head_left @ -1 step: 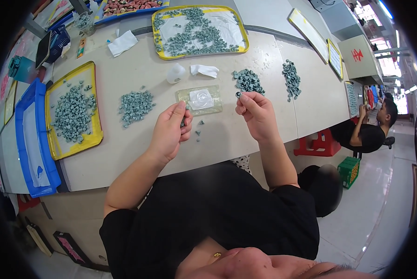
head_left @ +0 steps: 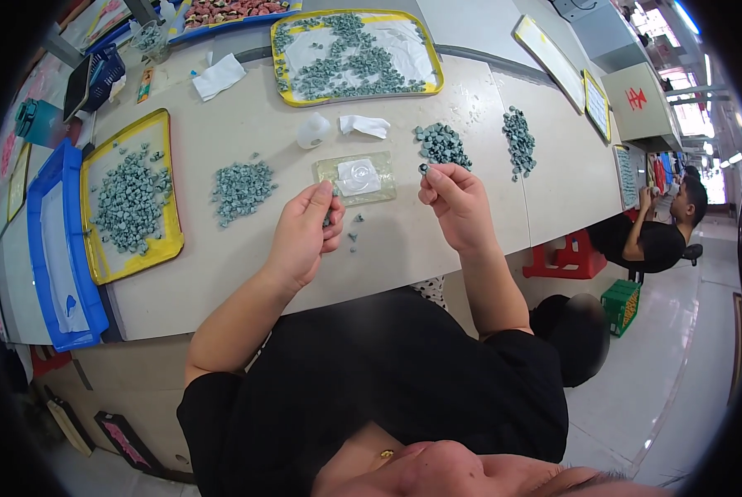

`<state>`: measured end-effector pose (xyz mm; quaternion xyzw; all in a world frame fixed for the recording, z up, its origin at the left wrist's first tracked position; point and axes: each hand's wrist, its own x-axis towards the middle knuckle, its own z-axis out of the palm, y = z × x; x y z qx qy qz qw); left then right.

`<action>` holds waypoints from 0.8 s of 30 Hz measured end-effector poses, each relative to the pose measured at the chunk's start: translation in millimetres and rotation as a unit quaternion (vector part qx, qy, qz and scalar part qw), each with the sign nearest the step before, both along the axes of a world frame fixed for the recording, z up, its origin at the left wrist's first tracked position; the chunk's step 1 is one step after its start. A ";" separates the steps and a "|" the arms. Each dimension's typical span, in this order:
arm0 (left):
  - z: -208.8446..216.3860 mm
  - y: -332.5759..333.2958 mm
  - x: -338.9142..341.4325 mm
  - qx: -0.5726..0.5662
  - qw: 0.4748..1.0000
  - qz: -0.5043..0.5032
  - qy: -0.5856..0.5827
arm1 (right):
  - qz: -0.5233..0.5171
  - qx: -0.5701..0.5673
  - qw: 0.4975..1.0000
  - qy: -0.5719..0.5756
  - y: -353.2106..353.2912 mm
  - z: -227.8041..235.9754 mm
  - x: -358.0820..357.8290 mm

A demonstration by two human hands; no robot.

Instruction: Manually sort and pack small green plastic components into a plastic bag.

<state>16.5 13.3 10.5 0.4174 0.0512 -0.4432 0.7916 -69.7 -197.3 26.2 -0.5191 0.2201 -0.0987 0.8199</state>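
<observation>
Over the front of the table, my right hand [head_left: 460,211] pinches a small dark grey-green stone-like piece [head_left: 424,168] between thumb and fingertips. To its left, my left hand [head_left: 301,236] is closed with the thumb on top, and similar small pieces [head_left: 328,219] show between its fingers. Just beyond the hands lies a flat greenish translucent pad [head_left: 379,192] with a white square sheet [head_left: 358,176] on it. A few loose pieces lie on the table beside my left hand. One pile of pieces [head_left: 243,190] is left of that hand; another pile [head_left: 442,145] sits beyond my right hand.
A third pile [head_left: 518,141] lies farther right. Yellow-rimmed trays of pieces stand at left [head_left: 98,269] and at the back [head_left: 363,98]. A blue tray [head_left: 77,338] is at far left. A white rounded object [head_left: 313,131] stands past the pad. Another person [head_left: 652,240] sits at right.
</observation>
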 end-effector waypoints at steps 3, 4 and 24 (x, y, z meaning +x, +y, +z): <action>-0.7 1.7 -1.8 -0.012 1.000 -0.020 -0.006 | 0.010 -0.046 0.999 0.008 8.8 1.6 3.7; -1.4 2.3 -2.3 -0.017 0.999 -0.034 -0.002 | 0.010 -0.111 0.994 0.021 13.1 3.1 4.4; 10.8 6.7 -11.2 -0.068 0.995 -0.071 -0.003 | 0.055 -0.334 0.938 -0.075 55.6 -0.5 -1.4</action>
